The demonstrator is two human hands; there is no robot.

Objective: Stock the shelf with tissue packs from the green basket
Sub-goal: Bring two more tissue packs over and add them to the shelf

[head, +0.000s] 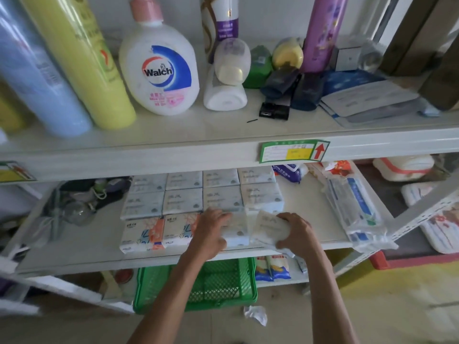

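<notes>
Tissue pack [269,228] sits tilted at the front row's right end on the middle shelf [310,207], right hand [298,232] clamped round it. Left hand [211,232] grips the neighbouring pack [239,230]. Placing step, likely. Next: seat it flush with the row. Green basket [149,289] below.

Eight pale tissue packs [182,201] lie on the middle shelf [74,244], in two rows of four; two front pale packs [238,229] sit nearer the edge, partly covered, which makes ten; two orange-marked packs [142,230] lie beside those, so twelve packs in all; one green basket [223,281] stands below; two blue-and-yellow packets [272,268] lie next to it; the upper shelf [173,130] carries one Walch bottle [159,68], one white bottle with a purple label [223,18], and three tall bottles, blue [37,70], yellow-green [82,58] and purple [323,33], with possibly a fourth at the blurred left edge; two green-bordered labels [294,151] sit on the shelf rail.
</notes>
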